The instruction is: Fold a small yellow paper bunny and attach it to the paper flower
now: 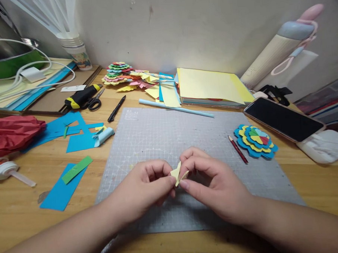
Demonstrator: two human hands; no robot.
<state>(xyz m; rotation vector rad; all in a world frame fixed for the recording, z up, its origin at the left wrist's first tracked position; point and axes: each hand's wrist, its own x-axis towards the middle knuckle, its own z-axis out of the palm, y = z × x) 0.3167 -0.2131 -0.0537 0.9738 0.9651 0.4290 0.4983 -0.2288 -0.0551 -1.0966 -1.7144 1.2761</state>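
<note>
Both hands meet over the near part of a grey cutting mat (169, 137). Between them is a small folded piece of pale yellow paper (179, 173). My left hand (147, 185) pinches its left side with thumb and fingers closed. My right hand (209, 184) pinches its right side, fingers curled over the top. The paper is lifted slightly above the mat.
A layered paper flower (255, 140) and a red pencil (238, 149) lie at the mat's right, a phone (283, 118) beyond. Yellow paper stack (209, 85), a pale blue paper roll (176, 108), black pen (116, 108), scissors (93, 102), blue scraps (62, 189), red paper (14, 133) at left.
</note>
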